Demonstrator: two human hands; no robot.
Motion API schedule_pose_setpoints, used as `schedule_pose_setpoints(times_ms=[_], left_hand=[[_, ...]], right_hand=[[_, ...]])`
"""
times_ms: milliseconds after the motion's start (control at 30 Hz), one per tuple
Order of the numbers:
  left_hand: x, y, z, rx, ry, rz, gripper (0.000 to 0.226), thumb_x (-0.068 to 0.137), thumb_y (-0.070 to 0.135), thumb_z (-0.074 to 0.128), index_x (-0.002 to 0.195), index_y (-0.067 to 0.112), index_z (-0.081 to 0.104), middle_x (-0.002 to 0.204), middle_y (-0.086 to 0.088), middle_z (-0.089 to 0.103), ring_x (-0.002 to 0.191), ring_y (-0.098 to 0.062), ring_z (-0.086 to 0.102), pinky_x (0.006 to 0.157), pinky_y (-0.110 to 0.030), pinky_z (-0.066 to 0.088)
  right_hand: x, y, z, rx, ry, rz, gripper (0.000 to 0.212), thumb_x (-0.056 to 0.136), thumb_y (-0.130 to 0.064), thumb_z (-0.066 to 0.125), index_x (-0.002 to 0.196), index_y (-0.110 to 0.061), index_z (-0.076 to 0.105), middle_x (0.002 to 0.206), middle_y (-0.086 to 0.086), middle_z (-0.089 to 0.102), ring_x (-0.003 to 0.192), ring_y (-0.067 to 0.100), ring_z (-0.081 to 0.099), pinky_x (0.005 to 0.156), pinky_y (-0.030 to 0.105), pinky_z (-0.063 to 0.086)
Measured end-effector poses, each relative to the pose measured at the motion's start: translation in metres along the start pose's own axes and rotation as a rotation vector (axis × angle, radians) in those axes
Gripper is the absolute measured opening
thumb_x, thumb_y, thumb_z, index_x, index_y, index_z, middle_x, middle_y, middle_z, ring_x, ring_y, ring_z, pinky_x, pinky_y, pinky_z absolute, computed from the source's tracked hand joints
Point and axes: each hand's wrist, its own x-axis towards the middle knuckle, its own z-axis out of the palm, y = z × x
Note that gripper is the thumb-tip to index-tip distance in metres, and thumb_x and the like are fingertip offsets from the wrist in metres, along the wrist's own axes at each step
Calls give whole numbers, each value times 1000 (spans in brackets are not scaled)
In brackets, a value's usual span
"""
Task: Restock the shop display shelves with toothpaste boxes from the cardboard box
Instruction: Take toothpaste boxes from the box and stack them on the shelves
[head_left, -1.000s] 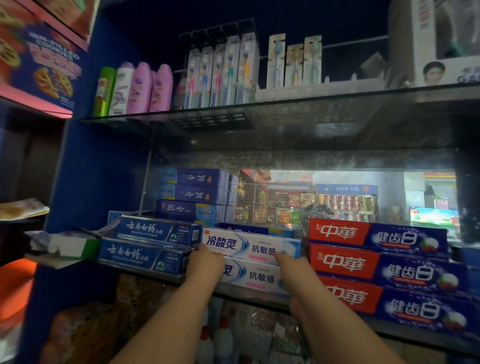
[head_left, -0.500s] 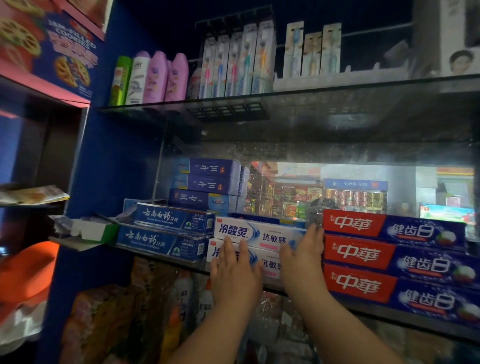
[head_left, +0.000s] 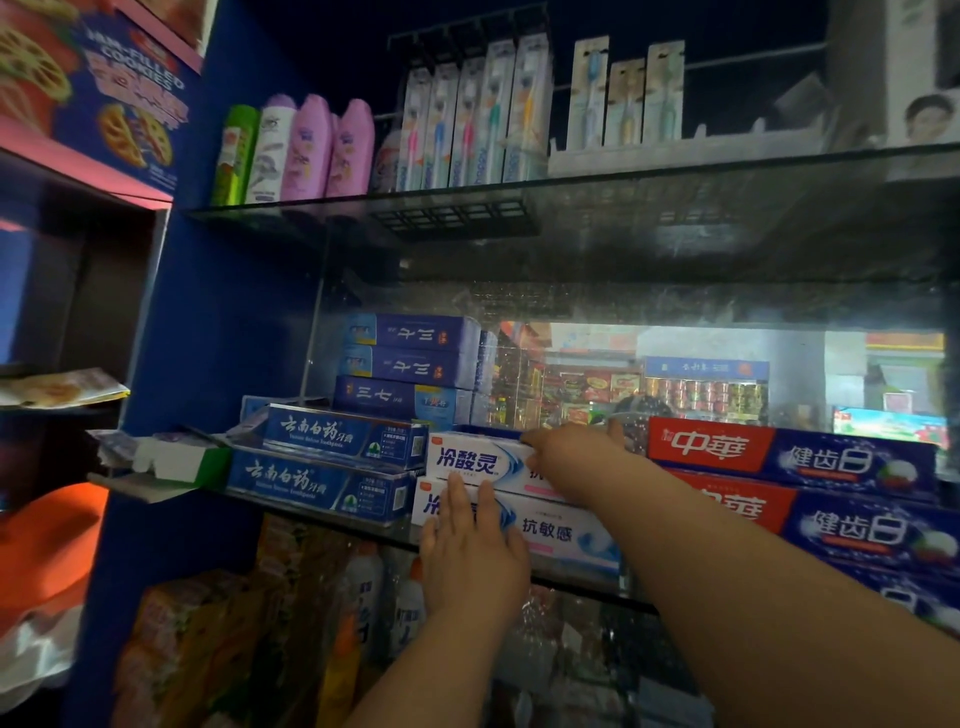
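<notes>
1. Head view: two white toothpaste boxes (head_left: 519, 499) sit stacked on the glass shelf (head_left: 576, 584), between blue boxes (head_left: 322, 480) on the left and red-and-blue boxes (head_left: 779, 457) on the right.
2. The left hand (head_left: 475, 556) presses straight fingers flat on the lower box (head_left: 561, 535).
3. The right hand (head_left: 571, 454) lies on the upper box (head_left: 467, 460); whether its fingers curl round it cannot be told.

**Person's limbs, head view.** Left hand (head_left: 470, 556) and left forearm (head_left: 441, 660), near centre: bare, smooth and rounded in outline, fingers (head_left: 457, 499) short. Right hand (head_left: 571, 454) and right forearm (head_left: 753, 597), near right: likewise bare, the forearm broadest nearest the camera. Finer detail lost to dim light.
</notes>
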Motion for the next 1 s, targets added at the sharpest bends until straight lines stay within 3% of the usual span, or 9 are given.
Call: schedule_pose_setpoints(times_ms=[200, 400, 533, 667, 767, 833, 900, 1000], left_hand=[[1, -1, -1, 9, -24, 2, 64, 98, 45, 24, 153, 23, 1, 160, -7, -16, 149, -20, -5, 120, -40, 2], [3, -1, 1, 42, -42, 6, 65, 98, 46, 21, 153, 24, -5, 160, -8, -18, 149, -21, -5, 120, -40, 3], [3, -2, 2, 45, -50, 3, 65, 98, 47, 21, 153, 24, -5, 160, -7, -18, 149, -20, -6, 120, -40, 3], [3, -2, 0, 49, -59, -14, 66, 98, 48, 22, 153, 23, -6, 160, -7, -18, 149, -20, -7, 120, -40, 1], [-2, -1, -5, 16, -49, -15, 70, 98, 45, 27, 153, 18, -7, 159, -5, -19, 149, -19, -9, 120, -39, -2], [-8, -8, -10, -37, 1, -18, 72, 98, 41, 32, 152, 16, -10, 158, -2, -24, 148, -16, -16, 120, -39, -6], [-15, -24, -17, -33, 99, -55, 74, 98, 40, 33, 151, 18, -15, 156, 2, -31, 145, -14, -24, 118, -41, -12], [-16, -57, -25, -55, 150, -205, 78, 98, 46, 31, 149, 17, -20, 153, 1, -35, 144, -15, -27, 117, -43, -12]], right_hand=[[8, 13, 6, -12, -28, 8, 44, 104, -33, 31, 147, -41, 28, 153, 0, 36, 141, 27, 31, 114, 63, -3], [15, 10, 7, 2, -83, 52, 42, 103, -37, 28, 146, -39, 30, 152, 3, 38, 137, 31, 36, 114, 59, 14], [11, 9, 6, -34, -73, 52, 43, 103, -37, 28, 147, -39, 27, 153, 2, 37, 140, 30, 33, 114, 61, 8], [-2, 9, 15, -33, 140, -25, 46, 103, -39, 29, 148, -33, 27, 152, 2, 37, 142, 25, 28, 111, 65, -3], [-17, -3, 27, 50, 435, -141, 45, 102, -32, 36, 146, -26, 31, 152, 0, 32, 145, 21, 19, 113, 61, -1], [-28, -14, 35, 149, 556, -251, 49, 98, -25, 47, 145, -21, 35, 149, 1, 35, 143, 22, 25, 116, 56, 5], [-36, -27, 42, 246, 579, -323, 51, 97, -23, 48, 146, -18, 34, 149, 1, 35, 140, 22, 29, 116, 46, 16], [-43, -49, 56, 264, 518, -370, 51, 101, -25, 38, 150, -23, 24, 156, -4, 23, 145, 17, 18, 118, 35, 13]])
